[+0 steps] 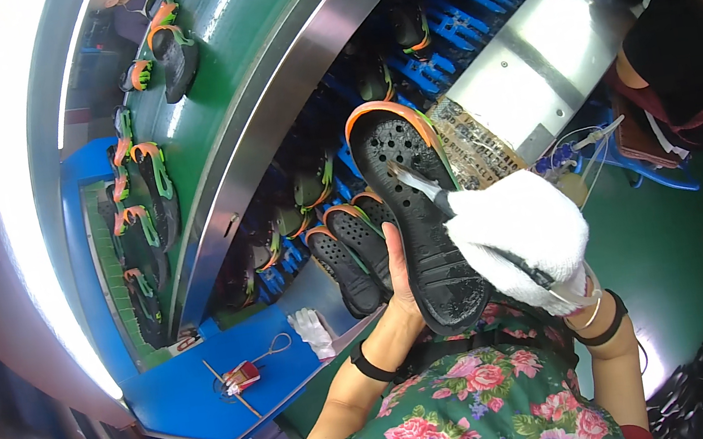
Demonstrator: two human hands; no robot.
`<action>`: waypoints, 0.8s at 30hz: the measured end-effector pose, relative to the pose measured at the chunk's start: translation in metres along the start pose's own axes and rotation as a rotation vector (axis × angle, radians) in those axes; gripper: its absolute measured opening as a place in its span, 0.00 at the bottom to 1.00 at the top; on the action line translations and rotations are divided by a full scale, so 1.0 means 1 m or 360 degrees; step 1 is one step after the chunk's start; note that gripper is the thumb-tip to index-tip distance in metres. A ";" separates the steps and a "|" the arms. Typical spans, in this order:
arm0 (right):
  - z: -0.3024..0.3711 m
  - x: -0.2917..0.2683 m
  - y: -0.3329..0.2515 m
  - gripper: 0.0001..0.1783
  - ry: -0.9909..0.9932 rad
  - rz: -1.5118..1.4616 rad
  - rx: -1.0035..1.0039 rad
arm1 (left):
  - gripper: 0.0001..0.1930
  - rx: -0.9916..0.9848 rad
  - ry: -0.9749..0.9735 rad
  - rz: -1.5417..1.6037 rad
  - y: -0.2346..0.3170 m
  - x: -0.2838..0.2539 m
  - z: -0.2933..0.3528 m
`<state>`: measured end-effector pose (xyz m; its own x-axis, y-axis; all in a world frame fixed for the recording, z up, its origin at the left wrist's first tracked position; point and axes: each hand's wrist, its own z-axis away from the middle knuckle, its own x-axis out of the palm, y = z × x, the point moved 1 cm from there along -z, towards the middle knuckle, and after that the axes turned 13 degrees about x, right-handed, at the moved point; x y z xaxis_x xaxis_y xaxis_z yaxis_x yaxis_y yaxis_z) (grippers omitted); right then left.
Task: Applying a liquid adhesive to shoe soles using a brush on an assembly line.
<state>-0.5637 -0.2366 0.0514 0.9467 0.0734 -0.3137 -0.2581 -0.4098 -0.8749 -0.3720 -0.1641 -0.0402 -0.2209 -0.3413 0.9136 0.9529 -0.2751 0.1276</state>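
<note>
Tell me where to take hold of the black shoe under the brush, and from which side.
Grip the black shoe, I'd judge, by its long left edge below the holes, coming from the left: the left hand holds it there, while the brush in the white-gloved right hand lies over its face from the right.

I have the bare left hand gripping, thumb extended upward, left forearm slanting in from below; I have the white-gloved right hand curled closed, right forearm nearly upright.
</note>
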 end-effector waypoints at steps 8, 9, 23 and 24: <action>0.020 0.018 -0.002 0.26 -0.0395 -0.0001 0.0010 | 0.47 -0.0036 -0.0285 0.0219 -0.014 -0.025 0.011; 0.022 0.024 -0.003 0.25 -0.0394 -0.0036 0.0032 | 0.47 -0.0028 -0.0289 0.0227 -0.013 -0.028 0.012; 0.026 0.025 -0.007 0.24 -0.0315 -0.0337 0.0258 | 0.53 0.0192 0.0064 -0.0499 0.002 0.000 0.005; 0.010 0.023 -0.015 0.14 -0.0068 -0.0136 0.0019 | 0.53 0.0229 -0.0064 -0.0606 0.003 0.011 0.003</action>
<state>-0.5404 -0.2202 0.0536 0.9563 0.1467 -0.2528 -0.1790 -0.3897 -0.9034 -0.3712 -0.1658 -0.0284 -0.5582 -0.2030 0.8045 0.8244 -0.2453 0.5101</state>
